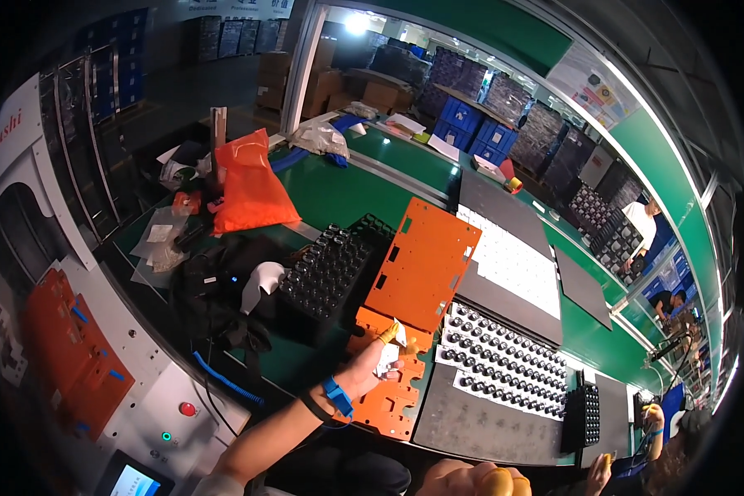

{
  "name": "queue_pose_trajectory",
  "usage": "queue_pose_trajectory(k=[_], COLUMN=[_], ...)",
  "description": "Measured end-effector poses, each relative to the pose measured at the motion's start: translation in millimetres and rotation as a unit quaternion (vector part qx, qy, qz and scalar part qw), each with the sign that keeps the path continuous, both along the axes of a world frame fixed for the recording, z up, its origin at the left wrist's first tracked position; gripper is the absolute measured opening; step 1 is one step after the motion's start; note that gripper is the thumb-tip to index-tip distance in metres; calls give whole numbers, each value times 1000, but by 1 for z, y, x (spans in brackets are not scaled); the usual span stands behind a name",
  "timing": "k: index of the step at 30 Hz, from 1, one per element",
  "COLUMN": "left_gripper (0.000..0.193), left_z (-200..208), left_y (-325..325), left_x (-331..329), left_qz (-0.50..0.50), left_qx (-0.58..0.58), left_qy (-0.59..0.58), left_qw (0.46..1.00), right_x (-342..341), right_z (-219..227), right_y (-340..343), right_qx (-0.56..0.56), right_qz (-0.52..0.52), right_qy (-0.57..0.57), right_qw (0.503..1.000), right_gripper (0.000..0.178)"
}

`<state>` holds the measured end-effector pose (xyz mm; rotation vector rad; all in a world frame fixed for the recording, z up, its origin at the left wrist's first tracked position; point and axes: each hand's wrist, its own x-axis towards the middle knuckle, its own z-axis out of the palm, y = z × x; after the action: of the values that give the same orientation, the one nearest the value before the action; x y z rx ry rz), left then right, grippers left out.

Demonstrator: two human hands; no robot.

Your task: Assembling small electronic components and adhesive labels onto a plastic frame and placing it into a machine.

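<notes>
Orange fixture plate (398, 398) lies at the near edge of the bench (326, 186); a second orange panel (426, 269) adjoins its far end, long axis running toward the far edge, slanting right. Over the plate, the left hand (362, 372) has its fingers closed around a small whitish piece (387, 357), too covered to tell its direction. Below the near edge, the right hand (475, 479) is curled; I cannot tell whether it grips anything.
</notes>
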<state>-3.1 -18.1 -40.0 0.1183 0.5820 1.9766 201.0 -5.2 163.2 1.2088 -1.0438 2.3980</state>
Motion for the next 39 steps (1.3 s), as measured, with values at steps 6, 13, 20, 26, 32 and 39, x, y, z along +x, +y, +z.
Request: queue_pose_trajectory(k=[6, 13, 20, 26, 32, 39], left_gripper=[36, 33, 33, 39, 36, 34], left_z=[-16, -6, -27, 1, -36, -18], left_y=[2, -1, -3, 22, -1, 13], left_x=[-7, 1, -6, -19, -19, -5], left_qz=[6, 17, 33, -5, -18, -14], left_qx=[15, -14, -39, 33, 46, 46], left_qy=[-22, -36, -33, -34, -22, -35], left_qw=[1000, 999, 998, 999, 999, 998], right_x=[-8, -6, -49, -30, -58, -62], right_z=[9, 10, 81, 144, 44, 63], right_y=[-8, -17, -28, -64, -49, -25], right_qx=[30, 42, 757, 785, 388, 544], right_qz=[-12, -24, -189, -70, 68, 189], right_qy=[-41, -52, 163, -141, -129, -212], right_qw=[999, 997, 604, 599, 910, 790], right_gripper=[37, 31, 43, 62, 75, 24])
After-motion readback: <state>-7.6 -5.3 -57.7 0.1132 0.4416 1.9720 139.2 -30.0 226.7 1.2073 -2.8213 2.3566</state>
